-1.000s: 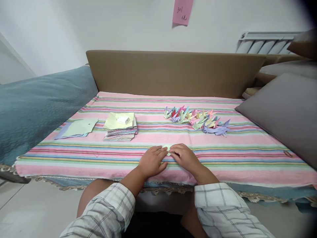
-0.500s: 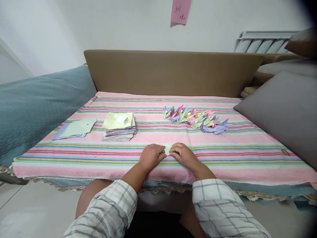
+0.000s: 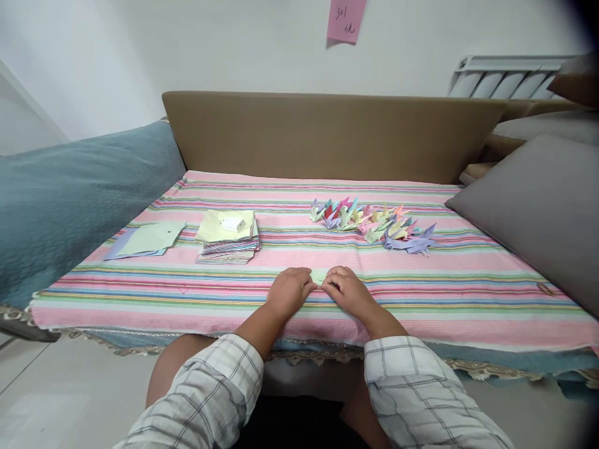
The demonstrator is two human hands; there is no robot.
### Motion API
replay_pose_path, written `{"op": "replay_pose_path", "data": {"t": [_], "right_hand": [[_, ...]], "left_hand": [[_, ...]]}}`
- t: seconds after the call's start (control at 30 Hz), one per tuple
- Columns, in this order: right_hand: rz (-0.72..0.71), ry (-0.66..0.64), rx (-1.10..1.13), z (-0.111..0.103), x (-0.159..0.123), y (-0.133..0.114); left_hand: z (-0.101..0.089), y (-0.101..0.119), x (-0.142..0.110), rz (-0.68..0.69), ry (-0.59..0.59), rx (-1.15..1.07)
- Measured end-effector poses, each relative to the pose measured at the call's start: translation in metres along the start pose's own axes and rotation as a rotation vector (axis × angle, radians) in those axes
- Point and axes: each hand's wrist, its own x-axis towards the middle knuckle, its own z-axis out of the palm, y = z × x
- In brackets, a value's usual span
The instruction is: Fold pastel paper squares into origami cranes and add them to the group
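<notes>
A small pale green piece of paper (image 3: 319, 275) lies on the striped cloth between my two hands, mostly covered by my fingers. My left hand (image 3: 290, 292) is closed on its left side, thumb and fingertips pressed together at the paper. On the other side my right hand (image 3: 345, 289) pinches the paper's near right edge. Both hands rest low on the cloth, their fingertips a short gap apart. Beyond them to the right sits a group of folded paper cranes (image 3: 374, 223) in many colours.
A stack of square coloured paper (image 3: 228, 240) carries a small white block (image 3: 233, 224) on top. Loose green and lilac sheets (image 3: 152, 239) lie further left. The striped cloth (image 3: 140, 312) covers the seat; a grey cushion (image 3: 538, 206) leans at right, a brown backrest (image 3: 327, 134) behind.
My hands stay on the green paper; the left thumb and fingers have closed nearer together, and less of the paper shows. The whole view has shifted slightly.
</notes>
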Motion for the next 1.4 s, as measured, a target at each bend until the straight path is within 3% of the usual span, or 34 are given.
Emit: {"op": "replay_pose_path", "data": {"t": [0.7,1.0,1.2,1.4], "right_hand": [[0.171,0.029,-0.099,0.013,0.009,-0.001],[0.166,0.021,-0.059,0.013,0.009,0.005],[0.162,-0.005,0.02,0.01,0.009,0.006],[0.176,-0.029,0.047,0.008,0.01,0.007]], "left_hand": [[0.002,0.005,0.004,-0.175,0.011,0.01],[0.003,0.004,0.0,-0.16,0.053,0.004],[0.006,-0.003,-0.004,-0.078,0.009,0.022],[0.012,-0.003,-0.008,-0.002,0.097,0.1]]}}
